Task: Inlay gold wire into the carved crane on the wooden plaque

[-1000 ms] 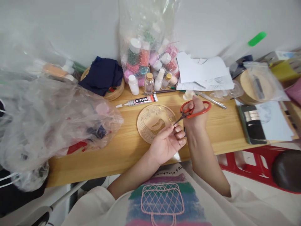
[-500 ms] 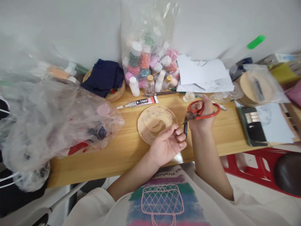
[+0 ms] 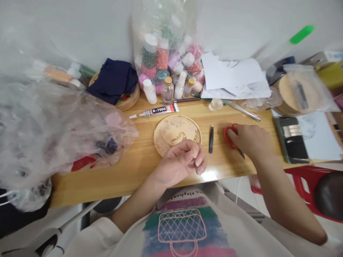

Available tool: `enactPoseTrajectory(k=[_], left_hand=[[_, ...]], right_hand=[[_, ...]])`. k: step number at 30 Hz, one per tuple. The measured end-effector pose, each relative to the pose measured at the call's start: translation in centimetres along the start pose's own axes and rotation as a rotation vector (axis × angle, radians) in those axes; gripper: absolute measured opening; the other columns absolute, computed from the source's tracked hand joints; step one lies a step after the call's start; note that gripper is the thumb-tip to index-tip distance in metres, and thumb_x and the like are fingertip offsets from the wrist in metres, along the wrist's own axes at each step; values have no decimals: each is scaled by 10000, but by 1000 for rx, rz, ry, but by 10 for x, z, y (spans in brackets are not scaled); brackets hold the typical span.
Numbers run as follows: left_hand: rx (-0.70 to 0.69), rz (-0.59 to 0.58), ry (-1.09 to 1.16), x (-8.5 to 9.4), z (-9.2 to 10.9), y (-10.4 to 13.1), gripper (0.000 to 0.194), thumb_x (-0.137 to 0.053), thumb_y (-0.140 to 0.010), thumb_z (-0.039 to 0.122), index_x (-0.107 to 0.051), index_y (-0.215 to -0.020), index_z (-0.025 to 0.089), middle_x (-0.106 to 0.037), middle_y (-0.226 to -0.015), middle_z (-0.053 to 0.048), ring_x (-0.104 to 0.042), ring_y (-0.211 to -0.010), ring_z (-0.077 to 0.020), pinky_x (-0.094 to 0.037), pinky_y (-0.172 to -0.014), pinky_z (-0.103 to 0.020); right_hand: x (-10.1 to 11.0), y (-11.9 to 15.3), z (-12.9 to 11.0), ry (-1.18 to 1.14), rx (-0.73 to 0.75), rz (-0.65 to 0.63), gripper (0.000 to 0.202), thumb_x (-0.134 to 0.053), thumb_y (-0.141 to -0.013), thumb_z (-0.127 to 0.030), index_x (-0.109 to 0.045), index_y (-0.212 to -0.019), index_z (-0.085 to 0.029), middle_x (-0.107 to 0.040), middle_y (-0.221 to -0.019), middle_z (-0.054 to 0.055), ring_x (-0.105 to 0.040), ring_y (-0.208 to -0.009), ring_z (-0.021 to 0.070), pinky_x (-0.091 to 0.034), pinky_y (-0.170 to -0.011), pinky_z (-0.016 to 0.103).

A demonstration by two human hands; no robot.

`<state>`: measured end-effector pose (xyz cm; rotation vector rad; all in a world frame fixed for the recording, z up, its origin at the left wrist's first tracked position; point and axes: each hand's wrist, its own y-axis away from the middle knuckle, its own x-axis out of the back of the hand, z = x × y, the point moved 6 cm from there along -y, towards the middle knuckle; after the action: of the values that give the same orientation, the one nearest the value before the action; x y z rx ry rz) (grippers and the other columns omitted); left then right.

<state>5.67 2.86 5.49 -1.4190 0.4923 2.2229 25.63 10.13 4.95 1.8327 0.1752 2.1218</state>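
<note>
My right hand (image 3: 253, 142) is closed on red-handled scissors (image 3: 227, 141), low at the tabletop, blades pointing toward the near edge. Part of the handles is hidden under the hand. My left hand (image 3: 182, 160) hovers palm-up over the near edge of a round pale disc (image 3: 167, 127), its thumb and fingertips pressed together. Whatever those fingers may hold is too small to make out. The disc bears a line pattern of a bird and leaves, with some golden outlines. Dark tweezers (image 3: 211, 140) lie between the disc and the scissors.
A B-7000 glue tube (image 3: 160, 110) lies behind the disc, with small bottles (image 3: 168, 91) and a bag of colourful jars (image 3: 160, 59) farther back. A plastic bag (image 3: 80, 132) covers the left side. Papers (image 3: 233, 78) and a dark case (image 3: 291, 141) are on the right.
My right hand has brought the scissors down and to the right onto the tabletop, turning them so the blades point nearer me. My left hand has shifted slightly left, its fingers curling more.
</note>
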Motion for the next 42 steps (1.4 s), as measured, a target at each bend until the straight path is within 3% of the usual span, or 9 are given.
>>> enactPoseTrajectory(k=[5,12,16,20,26,29,33,38,42], left_hand=[[-7,26,-42,2,-4,0,376,-800,-769,368,-494,-663,176,-449,-639,38,-477,-539,-69,-375,-525,-216],[-44,56,-198,22,3,24,354,-734,-844,356,-493,-669,165,-445,-656,30,-481,-562,-71,-373,-549,-207],[-48,111,-212,39,7,47,314,-715,-863,330,-517,-688,161,-445,-670,27,-476,-571,-71,-356,-550,-200],[-45,178,-204,50,7,61,311,-709,-867,329,-509,-697,163,-435,-677,29,-471,-588,-73,-350,-568,-199],[-92,138,-262,44,33,49,386,-713,-859,374,-442,-677,167,-389,-656,40,-425,-571,-70,-330,-564,-200],[-90,51,-328,38,61,30,391,-741,-835,365,-455,-663,161,-410,-639,36,-440,-563,-74,-345,-562,-207],[-68,-31,-375,39,90,4,382,-795,-784,340,-490,-649,153,-459,-631,27,-467,-550,-79,-371,-556,-216],[-63,-26,-358,50,97,-5,487,-852,-705,395,-438,-604,160,-443,-610,38,-463,-539,-78,-378,-555,-221],[-55,-12,-338,55,96,1,514,-869,-679,404,-422,-599,162,-440,-615,36,-462,-538,-80,-370,-550,-222]], right_hand=[[-5,4,5,4,-61,25,405,-407,-952,-454,-660,-906,-142,-705,-847,185,-654,-748,294,-287,-562,327],[8,16,-6,-215,-70,145,238,-534,-918,-360,-651,-1015,-176,-725,-894,113,-633,-740,254,-282,-575,313],[3,23,-34,-268,20,70,199,-593,-882,-372,-663,-914,-187,-713,-818,91,-616,-697,247,-299,-574,316],[-5,25,-46,-239,10,-16,240,-580,-897,-412,-643,-937,-184,-724,-908,126,-656,-801,295,-308,-583,324],[10,24,-55,-242,16,14,246,-478,-953,-365,-634,-975,-176,-741,-937,115,-693,-839,296,-317,-575,312],[28,17,-81,-233,160,48,263,-458,-969,-350,-647,-1002,-170,-750,-945,99,-710,-842,278,-347,-576,304],[57,7,-138,-136,507,136,294,-414,-995,-290,-659,-1098,-165,-730,-1108,128,-712,-962,268,-430,-655,302],[69,-8,-197,-66,731,125,304,-414,-971,-191,-683,-1112,-166,-747,-1002,161,-719,-943,273,-483,-708,312],[67,-19,-219,-23,780,114,242,-504,-917,-163,-723,-1010,-118,-738,-977,215,-706,-973,292,-510,-776,343]])
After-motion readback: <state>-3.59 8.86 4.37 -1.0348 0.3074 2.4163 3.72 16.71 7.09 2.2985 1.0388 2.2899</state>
